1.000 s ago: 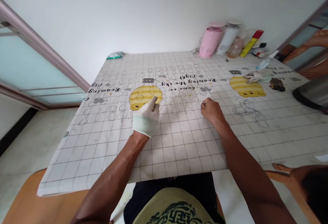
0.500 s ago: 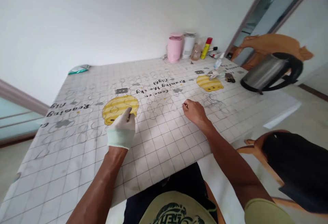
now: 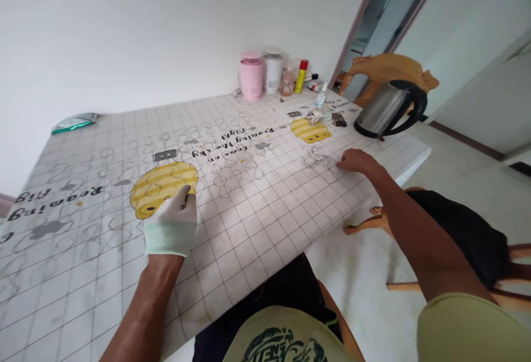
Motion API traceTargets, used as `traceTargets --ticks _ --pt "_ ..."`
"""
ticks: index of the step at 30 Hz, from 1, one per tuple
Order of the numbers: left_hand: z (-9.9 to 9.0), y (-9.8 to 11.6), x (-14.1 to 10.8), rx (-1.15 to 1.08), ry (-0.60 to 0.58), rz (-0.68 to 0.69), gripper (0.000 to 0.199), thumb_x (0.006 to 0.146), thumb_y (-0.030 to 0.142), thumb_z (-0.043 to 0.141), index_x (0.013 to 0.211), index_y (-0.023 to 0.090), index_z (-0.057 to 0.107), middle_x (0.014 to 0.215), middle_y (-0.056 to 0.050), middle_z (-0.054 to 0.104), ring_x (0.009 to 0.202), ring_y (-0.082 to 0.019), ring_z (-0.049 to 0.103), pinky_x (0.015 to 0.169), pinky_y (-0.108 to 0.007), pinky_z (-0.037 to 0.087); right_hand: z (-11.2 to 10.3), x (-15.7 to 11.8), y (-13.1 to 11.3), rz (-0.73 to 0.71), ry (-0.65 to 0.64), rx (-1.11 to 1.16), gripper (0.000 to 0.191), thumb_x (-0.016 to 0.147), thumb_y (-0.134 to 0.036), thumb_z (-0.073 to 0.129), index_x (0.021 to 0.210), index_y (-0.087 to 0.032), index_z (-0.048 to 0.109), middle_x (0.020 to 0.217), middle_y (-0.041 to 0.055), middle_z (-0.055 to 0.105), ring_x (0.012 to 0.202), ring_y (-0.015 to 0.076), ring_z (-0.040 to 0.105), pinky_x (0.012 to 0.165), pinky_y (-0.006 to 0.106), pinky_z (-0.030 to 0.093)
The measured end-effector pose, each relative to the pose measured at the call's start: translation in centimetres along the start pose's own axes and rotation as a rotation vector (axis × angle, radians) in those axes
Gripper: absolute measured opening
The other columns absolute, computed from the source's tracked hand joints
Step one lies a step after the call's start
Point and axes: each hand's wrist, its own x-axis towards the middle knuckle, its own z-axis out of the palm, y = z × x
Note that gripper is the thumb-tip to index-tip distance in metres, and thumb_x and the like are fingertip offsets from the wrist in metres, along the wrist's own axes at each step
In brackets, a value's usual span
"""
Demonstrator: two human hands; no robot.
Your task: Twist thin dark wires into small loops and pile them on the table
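Observation:
My left hand (image 3: 176,215), in a white knit glove with a pale green cuff, rests on the yellow striped bear print of the tablecloth. Its fingers look curled in, and whatever they hold is hidden. My bare right hand (image 3: 355,161) is closed at the right edge of a tangle of thin dark loops (image 3: 317,158); its fingertips are pressed together, and anything between them is too small to make out. Many similar thin loops (image 3: 226,179) lie spread over the middle and left of the patterned tablecloth (image 3: 257,229).
Along the wall stand a pink device (image 3: 251,77), a white device (image 3: 272,73), a bottle (image 3: 286,83) and a yellow-red can (image 3: 301,77). A steel kettle (image 3: 379,109) occupies the right end. A crumpled glove (image 3: 318,115) and a green packet (image 3: 74,123) lie on the cloth. Chairs (image 3: 390,77) stand rightward.
My right hand has moved right, from the left side of the tangled loops to their right edge. The view has turned right; my gloved left hand stays on the bear print.

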Motion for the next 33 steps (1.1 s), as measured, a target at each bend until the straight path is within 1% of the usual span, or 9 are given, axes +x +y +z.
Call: traceTargets --ticks 2,6,11,16,18,22,26,31,33 --pt "-0.2 0.3 -0.1 0.013 -0.017 -0.002 0.043 0.098 0.039 0.047 0.126 0.024 0.076 0.101 -0.006 0.078 0.100 -0.025 0.067 0.085 -0.032 0.047 1.0 -0.4 -0.2 -0.006 -0.010 0.012 0.034 0.085 -0.037 0.066 0.108 -0.015 0.076 0.112 0.0187 0.074 0.101 0.0313 0.068 0.082 0.037 0.051" --pt "-0.4 0.7 -0.2 0.040 -0.050 -0.006 0.046 0.098 0.041 0.046 0.129 0.024 0.075 0.105 -0.008 0.079 0.103 -0.027 0.068 0.088 -0.034 0.047 2.1 -0.7 -0.6 -0.015 0.033 0.019 0.033 0.084 -0.030 0.064 0.109 -0.012 0.075 0.115 0.0209 0.073 0.103 0.0316 0.068 0.082 0.037 0.051" --pt "-0.9 1.0 0.0 0.034 -0.098 -0.033 0.048 0.099 0.040 0.045 0.134 0.022 0.073 0.112 -0.010 0.078 0.111 -0.029 0.067 0.091 -0.037 0.047 1.9 -0.8 0.3 -0.080 0.079 0.028 0.024 0.086 -0.027 0.062 0.101 -0.013 0.074 0.113 0.0189 0.075 0.103 0.0299 0.067 0.079 0.033 0.047" --pt "-1.1 1.2 -0.1 0.097 -0.129 -0.004 0.048 0.100 0.040 0.043 0.134 0.023 0.072 0.107 -0.010 0.078 0.105 -0.028 0.068 0.087 -0.036 0.048 1.6 -1.4 1.8 -0.114 0.093 0.050 0.026 0.090 -0.031 0.059 0.104 -0.014 0.072 0.110 0.0167 0.075 0.099 0.0274 0.066 0.078 0.031 0.045" --pt "-1.0 1.3 -0.3 0.101 -0.127 0.002 0.047 0.100 0.041 0.043 0.133 0.024 0.073 0.106 -0.009 0.078 0.102 -0.028 0.068 0.085 -0.035 0.048 1.8 -1.5 1.8 -0.133 0.066 0.052 0.024 0.088 -0.032 0.063 0.101 -0.015 0.072 0.108 0.0151 0.075 0.096 0.0261 0.065 0.077 0.031 0.045" --pt "-0.9 1.4 -0.3 0.102 -0.142 -0.009 0.047 0.100 0.040 0.043 0.134 0.024 0.072 0.111 -0.010 0.078 0.103 -0.029 0.068 0.083 -0.035 0.048 2.4 -1.3 1.0 -0.145 0.041 0.053 0.016 0.081 -0.024 0.067 0.093 -0.015 0.073 0.107 0.0154 0.075 0.094 0.0252 0.065 0.077 0.030 0.045" --pt "-0.8 1.0 -0.1 0.071 -0.143 -0.006 0.048 0.100 0.038 0.045 0.137 0.022 0.071 0.118 -0.010 0.078 0.108 -0.030 0.068 0.088 -0.037 0.049 1.9 -1.4 1.0 -0.119 0.122 0.079 0.016 0.084 -0.023 0.063 0.093 -0.014 0.072 0.107 0.0173 0.075 0.094 0.0273 0.066 0.076 0.032 0.046" --pt "-0.4 0.6 0.2 0.050 -0.197 -0.017 0.046 0.100 0.039 0.047 0.137 0.024 0.070 0.119 -0.011 0.077 0.110 -0.032 0.069 0.091 -0.039 0.051 0.5 -2.3 2.6 -0.113 0.257 0.157 0.020 0.090 -0.021 0.053 0.097 -0.016 0.071 0.103 0.0130 0.076 0.093 0.0241 0.066 0.079 0.031 0.046" --pt "-0.3 0.6 0.1 0.044 -0.199 -0.002 0.045 0.100 0.039 0.046 0.136 0.025 0.070 0.118 -0.011 0.077 0.109 -0.031 0.069 0.090 -0.039 0.051 0.0 -2.7 3.2 -0.101 0.336 0.205 0.020 0.091 -0.021 0.052 0.097 -0.016 0.070 0.100 0.0132 0.076 0.092 0.0246 0.066 0.081 0.032 0.047"
